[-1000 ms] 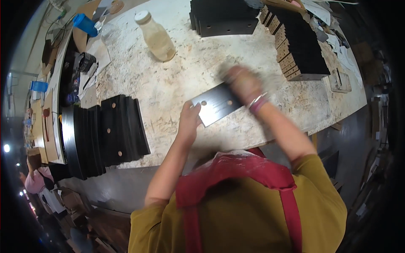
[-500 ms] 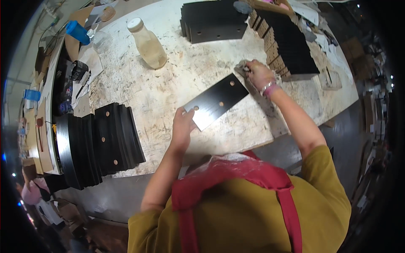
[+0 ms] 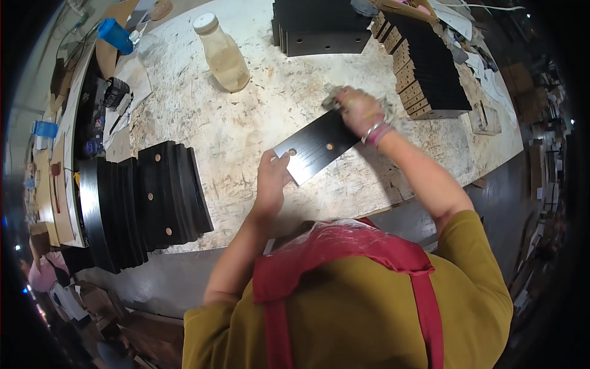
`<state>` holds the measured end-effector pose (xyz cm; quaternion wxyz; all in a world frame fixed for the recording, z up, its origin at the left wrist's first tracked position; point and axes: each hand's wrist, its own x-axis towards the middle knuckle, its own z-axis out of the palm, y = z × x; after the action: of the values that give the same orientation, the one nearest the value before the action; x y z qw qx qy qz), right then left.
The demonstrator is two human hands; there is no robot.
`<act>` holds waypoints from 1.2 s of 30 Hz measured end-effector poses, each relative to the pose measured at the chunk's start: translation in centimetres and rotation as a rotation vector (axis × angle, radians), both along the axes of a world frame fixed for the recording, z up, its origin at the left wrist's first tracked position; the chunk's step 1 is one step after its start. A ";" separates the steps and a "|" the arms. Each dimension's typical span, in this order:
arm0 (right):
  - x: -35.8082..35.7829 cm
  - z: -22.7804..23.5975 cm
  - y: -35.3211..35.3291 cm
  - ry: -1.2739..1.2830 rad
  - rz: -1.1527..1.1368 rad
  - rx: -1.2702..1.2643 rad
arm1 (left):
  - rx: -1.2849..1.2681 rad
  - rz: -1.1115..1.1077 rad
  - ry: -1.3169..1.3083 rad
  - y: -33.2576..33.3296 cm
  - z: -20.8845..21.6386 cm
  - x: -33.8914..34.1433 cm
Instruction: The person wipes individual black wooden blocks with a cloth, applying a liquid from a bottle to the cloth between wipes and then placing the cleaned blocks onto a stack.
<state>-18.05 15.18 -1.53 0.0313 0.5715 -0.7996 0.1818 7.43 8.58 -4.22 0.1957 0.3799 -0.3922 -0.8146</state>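
Black board (image 3: 314,152): placed aslant at table (image 3: 239,129) centre. Near-left corner pinched by left hand (image 3: 270,179); grey cloth (image 3: 332,98) clasped in right hand's (image 3: 361,115) grip, at far-right end. For even rubbing, corner best kept pinned, cloth best kept flat, strokes best drawn full length. Far end covered by hand and cloth; underside, table contact not discernible; right fingertips partly obscured.
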 end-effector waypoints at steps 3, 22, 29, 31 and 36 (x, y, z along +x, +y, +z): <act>1.6 1.1 -0.4 0.047 0.044 0.102 | 0.006 -0.002 -0.040 -0.2 0.1 -0.5; -3.8 -2.7 9.6 -0.092 -0.218 0.027 | -1.006 0.230 -0.423 -11.7 5.4 -3.0; -6.7 -1.3 8.2 -1.584 -0.407 -0.665 | -1.078 0.206 -0.353 -20.5 3.3 -8.2; -4.3 0.2 7.6 -1.975 -0.235 -0.819 | -1.332 0.218 -0.432 -21.7 2.4 -7.8; -1.4 -0.9 7.4 -2.409 -0.062 -0.848 | -1.776 -0.170 -0.302 -14.6 5.3 -9.1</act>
<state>-19.47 22.63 -2.47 -0.5270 -0.0273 -0.2148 0.8218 -1.69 -6.05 1.05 0.3026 0.1616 -0.9247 -0.1650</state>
